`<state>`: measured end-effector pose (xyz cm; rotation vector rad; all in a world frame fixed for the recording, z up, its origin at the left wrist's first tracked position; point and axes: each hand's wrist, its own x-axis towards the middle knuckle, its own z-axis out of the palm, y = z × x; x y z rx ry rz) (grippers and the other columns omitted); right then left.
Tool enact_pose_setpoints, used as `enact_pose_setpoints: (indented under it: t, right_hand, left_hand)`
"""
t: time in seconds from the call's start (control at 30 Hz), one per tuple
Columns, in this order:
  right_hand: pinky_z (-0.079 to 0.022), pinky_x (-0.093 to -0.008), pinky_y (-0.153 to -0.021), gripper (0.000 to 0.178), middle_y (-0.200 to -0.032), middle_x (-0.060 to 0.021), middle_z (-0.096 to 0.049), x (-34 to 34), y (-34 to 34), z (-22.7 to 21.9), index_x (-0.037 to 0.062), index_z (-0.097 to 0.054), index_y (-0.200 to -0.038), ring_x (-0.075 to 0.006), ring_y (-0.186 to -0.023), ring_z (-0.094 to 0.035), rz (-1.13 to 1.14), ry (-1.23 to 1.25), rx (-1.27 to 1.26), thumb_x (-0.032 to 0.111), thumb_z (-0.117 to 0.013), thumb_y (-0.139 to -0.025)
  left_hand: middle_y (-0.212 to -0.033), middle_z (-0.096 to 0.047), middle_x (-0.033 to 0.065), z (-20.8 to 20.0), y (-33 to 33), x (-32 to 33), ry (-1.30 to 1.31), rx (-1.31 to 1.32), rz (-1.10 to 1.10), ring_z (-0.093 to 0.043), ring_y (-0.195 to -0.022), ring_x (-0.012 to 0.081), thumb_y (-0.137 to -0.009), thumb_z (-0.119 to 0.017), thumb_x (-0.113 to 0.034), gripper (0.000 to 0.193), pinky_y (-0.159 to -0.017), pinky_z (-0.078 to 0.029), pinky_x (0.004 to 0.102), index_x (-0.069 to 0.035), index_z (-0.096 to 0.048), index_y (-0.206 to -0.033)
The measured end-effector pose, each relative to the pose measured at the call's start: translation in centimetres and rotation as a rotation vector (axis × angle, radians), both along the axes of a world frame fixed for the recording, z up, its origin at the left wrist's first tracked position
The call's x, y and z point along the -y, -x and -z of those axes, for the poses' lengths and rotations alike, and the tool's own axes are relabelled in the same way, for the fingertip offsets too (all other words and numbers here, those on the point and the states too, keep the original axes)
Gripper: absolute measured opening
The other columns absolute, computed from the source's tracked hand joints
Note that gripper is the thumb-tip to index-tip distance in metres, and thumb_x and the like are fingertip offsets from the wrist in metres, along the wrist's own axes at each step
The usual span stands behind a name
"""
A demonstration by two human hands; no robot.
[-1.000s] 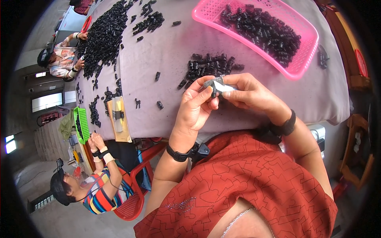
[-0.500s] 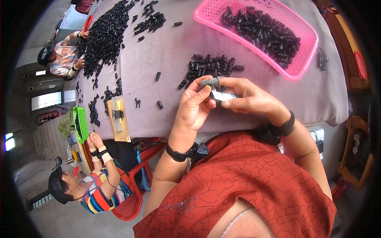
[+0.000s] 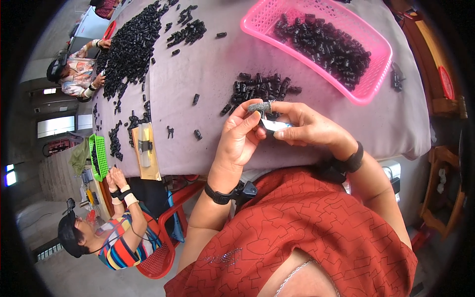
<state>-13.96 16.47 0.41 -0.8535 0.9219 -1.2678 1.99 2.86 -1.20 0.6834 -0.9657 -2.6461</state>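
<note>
My left hand (image 3: 238, 141) is closed, its thumb and fingers pinching a small piece that they mostly hide; it looks dark like the black parts nearby. Against it, my right hand (image 3: 311, 126) grips a small shiny blade-like tool (image 3: 278, 126) between thumb and fingers. A grey, rough-textured wrap (image 3: 259, 107) lies along the tip of my right index finger, next to the left fingertips. Just beyond both hands sits a pile of small black cylindrical parts (image 3: 262, 88) with dark crumbs scattered around it.
A pink basket (image 3: 307, 60) holds many black parts at the far right. A large black heap (image 3: 129, 49) covers the far left. Nearer are a wooden board (image 3: 148, 166) and a green basket (image 3: 100, 158). Two people work on the left, one on a red chair (image 3: 157, 262).
The view has shifted slightly. Both hands keep nearly the same hold, with the blade-like tool tilted a little differently.
</note>
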Motion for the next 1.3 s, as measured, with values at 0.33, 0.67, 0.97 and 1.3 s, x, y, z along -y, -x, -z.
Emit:
enact_pose_setpoints:
  t: [0.33, 0.67, 0.97, 1.3]
  right_hand:
    - [-0.033, -0.0165, -0.047, 0.039, -0.079, 0.0056, -0.057, 0.0, 0.6, 0.3, 0.0050, -0.051, -0.126, -0.0013, -0.059, -0.043, 0.023, 0.006, 0.072, 0.023, -0.061, -0.093]
    - [-0.031, -0.0172, -0.045, 0.047, -0.075, 0.0051, -0.055, 0.0, 0.3, 0.4, 0.0043, -0.044, -0.135, -0.0017, -0.056, -0.042, 0.032, 0.050, 0.119, 0.019, -0.061, -0.093]
    - [-0.031, -0.0169, -0.045, 0.049, -0.074, 0.0058, -0.052, 0.0, 0.1, -0.6, 0.0048, -0.043, -0.136, -0.0017, -0.055, -0.043, 0.047, 0.059, 0.065, 0.018, -0.061, -0.093]
    - [-0.029, -0.0172, -0.044, 0.045, -0.075, 0.0057, -0.055, -0.6, 1.2, -1.8, 0.0046, -0.048, -0.134, -0.0015, -0.053, -0.041, 0.070, 0.009, 0.071, 0.017, -0.061, -0.093]
  left_hand:
    - [-0.095, -0.063, 0.0015, -0.4, 0.7, 0.1, -0.001, -0.010, 0.030, -0.057, -0.070, 0.0090, -0.090, -0.064, -0.010, 0.030, -0.060, -0.049, 0.0213, -0.008, -0.057, -0.119]
    - [-0.093, -0.062, 0.0024, -1.0, 0.9, 0.2, -0.030, -0.028, 0.045, -0.059, -0.072, 0.0103, -0.090, -0.064, -0.010, 0.029, -0.061, -0.051, 0.0220, -0.008, -0.058, -0.118]
    - [-0.091, -0.063, 0.0020, -1.7, 1.4, 0.3, -0.054, -0.004, 0.039, -0.060, -0.066, 0.0085, -0.089, -0.066, -0.008, 0.027, -0.060, -0.053, 0.0211, -0.006, -0.059, -0.115]
    - [-0.089, -0.062, 0.0024, -3.0, 2.5, 0.6, -0.024, -0.031, 0.070, -0.059, -0.067, 0.0087, -0.089, -0.066, -0.009, 0.027, -0.059, -0.052, 0.0205, -0.005, -0.058, -0.115]
